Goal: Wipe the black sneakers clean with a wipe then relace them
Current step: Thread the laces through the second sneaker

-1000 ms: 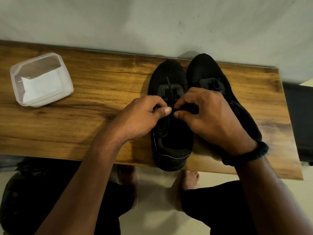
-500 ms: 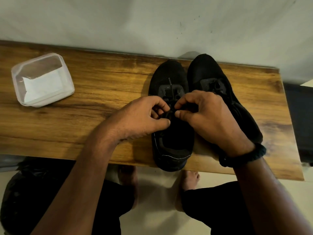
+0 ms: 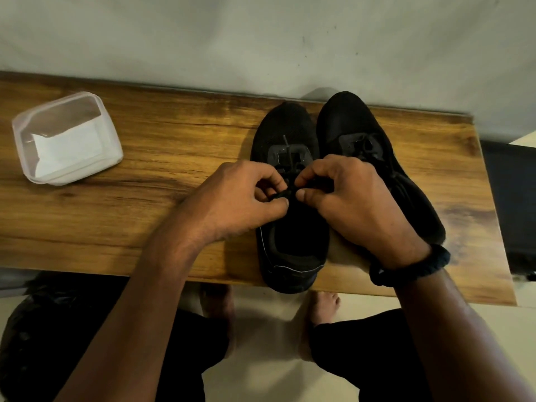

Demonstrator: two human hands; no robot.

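Observation:
Two black sneakers stand side by side on the wooden table [image 3: 145,204], toes toward the wall. The left sneaker [image 3: 293,250] has its heel hanging over the table's front edge. The right sneaker [image 3: 348,120] lies partly under my right wrist. My left hand [image 3: 237,201] and my right hand [image 3: 348,198] meet over the left sneaker's tongue, each pinching the black lace [image 3: 285,194] between thumb and fingers. A short lace end sticks up toward the toe.
A clear plastic tub [image 3: 68,137] with white wipes inside sits at the table's left end. A pale wall runs behind the table. A dark object [image 3: 513,204] stands just past the right end. My bare feet rest on the floor below.
Both hands have stayed on the lace of the left sneaker. The fingers have shifted slightly and drawn closer together over the tongue. The sneakers and tub have not moved.

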